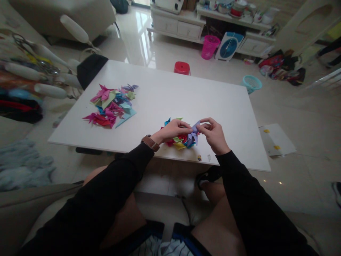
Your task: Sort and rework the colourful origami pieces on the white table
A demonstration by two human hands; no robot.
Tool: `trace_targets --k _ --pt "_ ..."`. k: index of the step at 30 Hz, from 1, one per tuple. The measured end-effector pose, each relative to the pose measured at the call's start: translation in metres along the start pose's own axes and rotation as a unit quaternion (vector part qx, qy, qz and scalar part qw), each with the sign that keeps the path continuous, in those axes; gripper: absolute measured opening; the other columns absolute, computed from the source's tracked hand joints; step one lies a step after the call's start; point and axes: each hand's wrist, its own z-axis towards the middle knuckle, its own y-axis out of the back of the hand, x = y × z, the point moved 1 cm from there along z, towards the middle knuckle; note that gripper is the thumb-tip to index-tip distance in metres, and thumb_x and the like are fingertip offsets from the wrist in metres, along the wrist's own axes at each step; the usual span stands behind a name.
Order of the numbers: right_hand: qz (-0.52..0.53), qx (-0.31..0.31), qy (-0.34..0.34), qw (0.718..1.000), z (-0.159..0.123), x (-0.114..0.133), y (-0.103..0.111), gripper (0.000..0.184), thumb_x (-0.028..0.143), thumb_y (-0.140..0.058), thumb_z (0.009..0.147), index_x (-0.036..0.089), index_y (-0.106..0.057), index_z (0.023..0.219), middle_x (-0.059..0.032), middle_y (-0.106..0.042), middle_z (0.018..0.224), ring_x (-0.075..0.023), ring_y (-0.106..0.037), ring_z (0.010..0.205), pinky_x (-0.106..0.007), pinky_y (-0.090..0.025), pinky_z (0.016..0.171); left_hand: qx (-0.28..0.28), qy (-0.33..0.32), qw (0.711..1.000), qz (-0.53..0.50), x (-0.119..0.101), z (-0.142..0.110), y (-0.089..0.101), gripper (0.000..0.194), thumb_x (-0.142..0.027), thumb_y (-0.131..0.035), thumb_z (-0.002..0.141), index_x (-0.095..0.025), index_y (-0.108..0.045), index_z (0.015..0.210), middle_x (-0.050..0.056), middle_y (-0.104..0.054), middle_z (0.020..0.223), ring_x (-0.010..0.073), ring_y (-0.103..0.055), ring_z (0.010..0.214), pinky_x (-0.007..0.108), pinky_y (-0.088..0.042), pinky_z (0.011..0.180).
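Both my hands meet over the near middle of the white table (165, 96). My left hand (173, 130), with a brown watch on its wrist, and my right hand (213, 134) each pinch a side of a small purple folded paper piece (194, 132). Under and behind the hands lies a small heap of coloured folded papers (179, 142) in red, yellow, green and blue. A larger pile of folded paper shapes (112, 106), mostly pink, teal and purple, lies on the table's left part.
A red stool (182, 67) stands behind the table. Farther back are a pink bin (210, 46), a teal basket (251, 83) and a white low cabinet (186, 25). A sheet of paper (277, 139) lies on the floor at right. Clutter fills the left edge.
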Motion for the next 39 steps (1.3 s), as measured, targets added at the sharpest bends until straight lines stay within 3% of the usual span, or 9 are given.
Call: trace_targets --k 12,24,32,39 --pt "0.005 -0.008 -0.014 1.000 -0.0017 0.0019 -0.0010 0.040 0.041 -0.087 0.072 0.022 -0.062 0.096 0.0051 -0.067 0.063 -0.0150 -0.063 0.060 -0.030 -0.049 0.063 -0.017 0.005 1.000 -0.017 0.0009 0.0008 -0.0002 0.023 -0.032 -0.086 0.075 -0.011 -0.079 0.081 0.006 -0.073 0.073 0.0114 -0.063 0.066 0.027 -0.048 0.068" --pt "-0.002 -0.001 -0.010 1.000 -0.0009 -0.0036 -0.0015 0.039 0.039 -0.084 0.074 0.023 -0.059 0.100 0.0050 -0.066 0.064 -0.0164 -0.065 0.063 -0.032 -0.050 0.065 -0.033 -0.001 0.998 -0.051 0.0001 0.0005 -0.0032 0.026 -0.015 -0.082 0.079 -0.012 -0.065 0.099 0.004 -0.072 0.080 0.0115 -0.067 0.068 0.026 -0.050 0.067" --pt "-0.031 -0.031 0.007 0.999 0.0014 -0.0039 0.0003 0.032 0.041 -0.074 0.081 0.025 -0.056 0.102 0.0024 -0.066 0.077 -0.0152 -0.061 0.067 -0.030 -0.047 0.062 -0.067 -0.036 0.993 -0.092 -0.0032 -0.0005 -0.0027 0.027 -0.010 -0.075 0.083 -0.019 -0.050 0.089 -0.006 -0.062 0.071 0.0070 -0.060 0.062 0.020 -0.045 0.062" --pt "-0.004 0.001 -0.028 1.000 -0.0009 -0.0015 -0.0024 0.029 0.028 -0.064 0.074 0.026 -0.051 0.100 0.0015 -0.071 0.078 -0.0163 -0.062 0.069 -0.031 -0.046 0.064 -0.122 -0.013 0.984 -0.125 -0.0034 0.0044 -0.0005 0.005 -0.011 -0.065 0.092 -0.014 -0.067 0.094 0.003 -0.071 0.086 0.0096 -0.066 0.073 0.026 -0.053 0.076"
